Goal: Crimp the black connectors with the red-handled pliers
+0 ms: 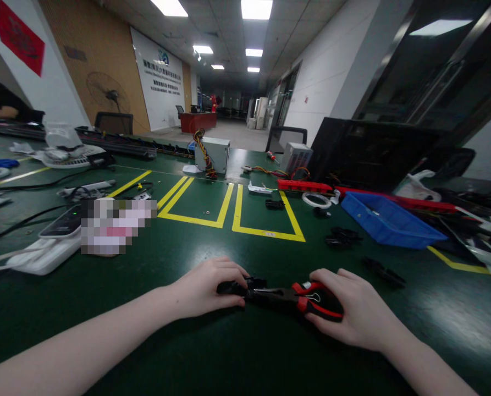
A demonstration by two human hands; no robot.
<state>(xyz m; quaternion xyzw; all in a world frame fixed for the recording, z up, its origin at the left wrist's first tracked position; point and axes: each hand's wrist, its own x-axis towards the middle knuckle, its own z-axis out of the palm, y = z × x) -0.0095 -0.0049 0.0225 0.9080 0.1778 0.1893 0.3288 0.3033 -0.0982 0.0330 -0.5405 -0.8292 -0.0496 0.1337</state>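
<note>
My left hand (218, 286) is closed on a small black plastic part (253, 282), its fingers curled over the top and the thumb beneath. In my right hand (348, 308) is a pair of needle-nose pliers (321, 314) with red and black handles. The jaws point left and meet the black part beside my left fingertips; whether they bite on it I cannot tell. Similar black parts (343, 236) lie to the right, with another black piece (383, 272) nearer to me. One more small black part (275, 204) rests inside a yellow-taped outline.
A blue tray (393, 220) stands at the right beside a red strip (305, 186). White power supply units (218, 154) sit farther back. At the left lie a white power strip (47, 258) and cables. A large black panel (369, 154) rises behind; a person (1, 102) sits far left.
</note>
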